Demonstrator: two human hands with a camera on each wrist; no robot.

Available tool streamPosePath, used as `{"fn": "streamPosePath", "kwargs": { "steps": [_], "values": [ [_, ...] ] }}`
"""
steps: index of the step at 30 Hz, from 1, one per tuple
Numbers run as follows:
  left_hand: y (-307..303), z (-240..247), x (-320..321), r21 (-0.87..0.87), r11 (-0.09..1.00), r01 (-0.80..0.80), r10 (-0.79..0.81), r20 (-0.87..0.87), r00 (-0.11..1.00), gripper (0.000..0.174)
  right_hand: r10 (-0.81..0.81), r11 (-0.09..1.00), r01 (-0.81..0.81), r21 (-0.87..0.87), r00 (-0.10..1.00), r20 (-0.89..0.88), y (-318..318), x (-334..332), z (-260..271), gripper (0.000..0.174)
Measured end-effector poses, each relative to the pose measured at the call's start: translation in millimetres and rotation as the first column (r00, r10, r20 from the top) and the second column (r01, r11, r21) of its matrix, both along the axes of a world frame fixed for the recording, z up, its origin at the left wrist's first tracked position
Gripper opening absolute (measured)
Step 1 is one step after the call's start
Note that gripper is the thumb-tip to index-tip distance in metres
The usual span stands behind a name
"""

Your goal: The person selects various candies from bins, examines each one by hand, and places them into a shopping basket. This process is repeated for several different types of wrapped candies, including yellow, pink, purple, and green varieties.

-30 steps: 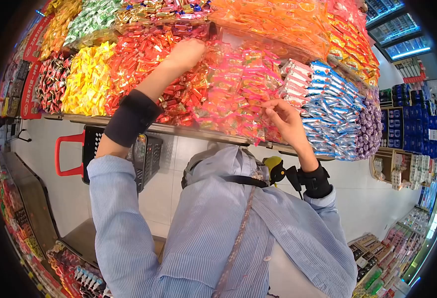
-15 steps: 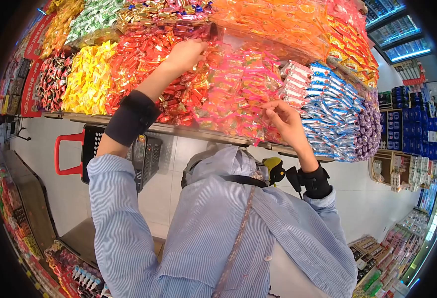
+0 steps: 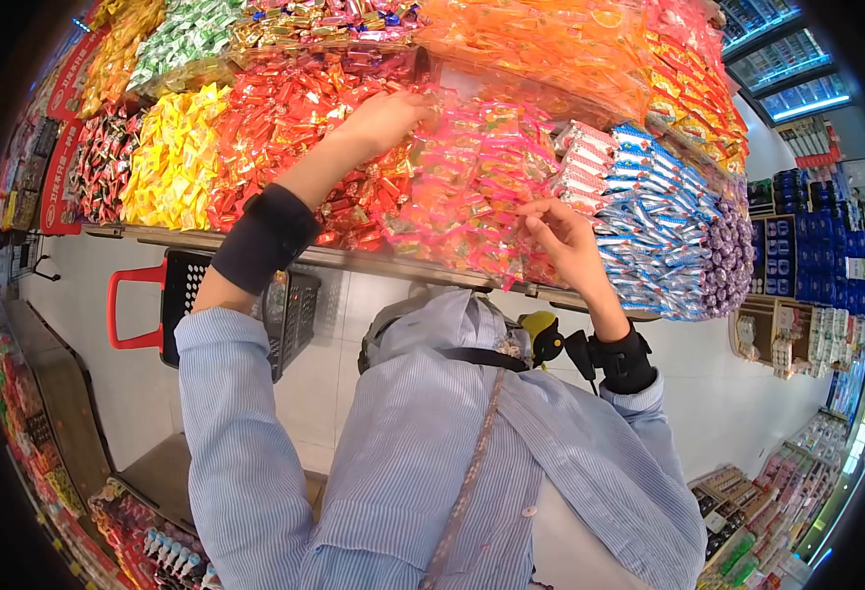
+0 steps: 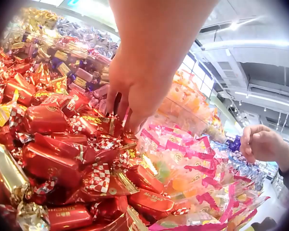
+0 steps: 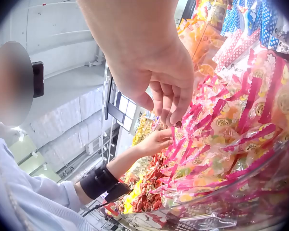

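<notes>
My left hand [image 3: 388, 123] reaches to the border between red-wrapped candies [image 3: 285, 103] and clear packets of jelly candy with pink edges [image 3: 477, 167]. In the left wrist view its fingers [image 4: 121, 103] point down among the wrappers; the fingertips are partly hidden there. My right hand [image 3: 565, 246] hovers at the near right part of the pink-edged packets, beside pink-and-white wrapped sweets [image 3: 587, 162]. Its fingers [image 5: 171, 103] are loosely bent in the right wrist view, with the tips close over the packets.
Yellow candies [image 3: 177, 147] lie left of the red ones, blue-and-white sweets [image 3: 654, 221] and purple ones [image 3: 729, 246] to the right. Clear dividers separate the rows, with orange packets [image 3: 541, 44] behind. A black basket [image 3: 290, 315] with a red handle [image 3: 123, 307] stands below the counter's edge.
My left hand has moved a little to the right, from over the red candies toward the pink-edged packets. My right hand has stayed in place.
</notes>
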State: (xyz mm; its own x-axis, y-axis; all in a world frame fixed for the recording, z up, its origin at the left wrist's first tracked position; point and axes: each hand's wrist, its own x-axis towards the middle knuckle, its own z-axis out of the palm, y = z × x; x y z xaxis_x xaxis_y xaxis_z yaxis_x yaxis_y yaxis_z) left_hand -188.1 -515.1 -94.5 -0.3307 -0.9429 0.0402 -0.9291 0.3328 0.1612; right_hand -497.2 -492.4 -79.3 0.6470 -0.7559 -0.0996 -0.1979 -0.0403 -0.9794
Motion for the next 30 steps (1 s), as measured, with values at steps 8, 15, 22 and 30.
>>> {"fn": "streamPosePath", "kwargs": {
  "steps": [8, 15, 22, 30],
  "values": [
    [10.5, 26.4, -3.4, -0.155, 0.987, -0.042, 0.029, -0.085, 0.996, 0.021, -0.032, 0.999, 0.031, 0.021, 0.999, 0.019, 1.2, -1.9, 0.5, 0.015],
    [71.7, 59.6, -17.3, -0.416, 0.879, -0.234, 0.092, -0.333, 0.938, 0.024, -0.066, 0.998, 0.067, -0.004, 0.995, 0.074, -5.1, -5.0, -6.4, 0.016],
    [105.8, 31.9, -19.0, -0.289, 0.870, -0.399, 0.229, -0.480, 0.847, 0.025, -0.183, 0.983, 0.183, -0.003, 0.981, 0.067, -3.3, -5.4, -2.9, 0.016],
    [122.4, 19.3, -22.2, -0.200, 0.851, -0.485, 0.335, -0.505, 0.796, 0.026, -0.193, 0.980, 0.196, -0.015, 0.976, 0.103, 0.0, -19.5, -11.9, 0.017]
  ]
}}
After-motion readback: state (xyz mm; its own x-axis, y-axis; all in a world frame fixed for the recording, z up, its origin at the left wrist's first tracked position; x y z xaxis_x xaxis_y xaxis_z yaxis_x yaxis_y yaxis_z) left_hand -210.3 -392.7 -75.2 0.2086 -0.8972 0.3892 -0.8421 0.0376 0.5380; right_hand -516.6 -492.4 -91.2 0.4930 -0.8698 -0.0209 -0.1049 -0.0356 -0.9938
